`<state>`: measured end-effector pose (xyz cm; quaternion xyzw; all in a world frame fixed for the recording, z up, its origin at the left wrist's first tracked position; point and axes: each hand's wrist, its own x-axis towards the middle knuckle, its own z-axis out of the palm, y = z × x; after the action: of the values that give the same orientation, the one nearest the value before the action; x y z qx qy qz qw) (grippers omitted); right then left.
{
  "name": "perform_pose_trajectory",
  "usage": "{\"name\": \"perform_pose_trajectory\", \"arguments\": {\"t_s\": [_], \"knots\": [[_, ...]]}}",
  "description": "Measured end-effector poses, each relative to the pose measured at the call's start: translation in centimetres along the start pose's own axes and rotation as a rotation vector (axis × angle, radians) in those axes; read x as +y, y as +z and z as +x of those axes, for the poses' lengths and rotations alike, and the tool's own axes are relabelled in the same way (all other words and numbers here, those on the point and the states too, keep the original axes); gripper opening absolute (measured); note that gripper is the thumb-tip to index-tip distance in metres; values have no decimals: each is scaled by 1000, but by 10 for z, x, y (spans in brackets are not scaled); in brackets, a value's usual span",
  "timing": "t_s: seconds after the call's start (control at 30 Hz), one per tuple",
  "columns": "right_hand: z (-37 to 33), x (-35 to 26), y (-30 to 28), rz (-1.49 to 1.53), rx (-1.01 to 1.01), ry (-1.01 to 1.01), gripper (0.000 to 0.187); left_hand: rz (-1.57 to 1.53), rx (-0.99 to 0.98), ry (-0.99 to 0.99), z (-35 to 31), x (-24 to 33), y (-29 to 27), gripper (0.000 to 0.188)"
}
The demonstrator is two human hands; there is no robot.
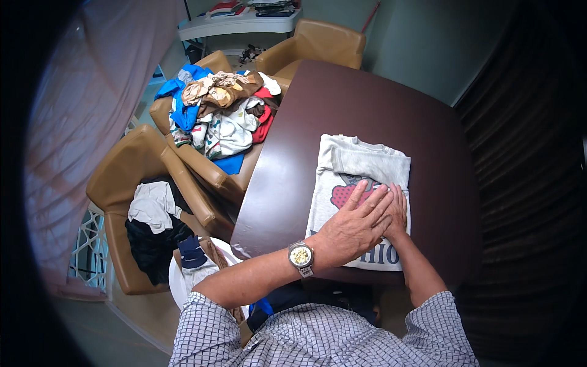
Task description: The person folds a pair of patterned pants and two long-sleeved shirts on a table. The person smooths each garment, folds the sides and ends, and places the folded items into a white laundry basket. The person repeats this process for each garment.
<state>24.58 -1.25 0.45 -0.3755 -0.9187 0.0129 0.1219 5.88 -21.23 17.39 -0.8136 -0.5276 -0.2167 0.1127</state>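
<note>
A pale grey sweatshirt (pixel 324 208) with a red and dark print lies on the dark table (pixel 287 153), its sides folded in and one sleeve laid across the top below the collar. Flat on its front rests my left hand (pixel 354 226), fingers stretched out and pointing away from me, a metal watch on the wrist. My right hand (pixel 396 211) lies against the shirt's right side, partly behind the left fingers, its visible fingers extended. Both hands press on the cloth without gripping it. Part of the print is hidden under them.
Left of the table, a tan armchair (pixel 183 153) bears a heap of mixed clothes (pixel 226 110). A nearer armchair (pixel 116 214) holds a white garment (pixel 153 205) and dark cloth. Beside me stands a white round container (pixel 177 284) with clothes. A white desk (pixel 238 23) stands at the back.
</note>
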Motion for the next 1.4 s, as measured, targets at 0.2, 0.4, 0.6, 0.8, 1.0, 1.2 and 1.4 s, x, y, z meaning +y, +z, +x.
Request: {"name": "perform_pose_trajectory", "arguments": {"t_s": [0.2,0.4,0.6,0.8,1.0,1.2,1.4], "knots": [[4,2,2,-26,3,6,68,0,27,23,1,3,-9,58],[6,-8,-6,-10,-76,81,73,-78,22,9,3,7,-13,67],[0,-4,-3,-5,-48,56,75,-73,3,21,4,8,-8,68],[-3,3,5,19,-1,60,69,-157,-74,-52,-7,-11,39,64],[0,-3,-6,123,99,38,69,-158,-307,-205,-65,-38,96,74],[-51,4,-29,159,97,-33,63,-147,-301,-229,-93,-41,103,72],[-115,10,-44,275,175,-5,52,-245,-287,-231,-99,-40,93,67]]}}
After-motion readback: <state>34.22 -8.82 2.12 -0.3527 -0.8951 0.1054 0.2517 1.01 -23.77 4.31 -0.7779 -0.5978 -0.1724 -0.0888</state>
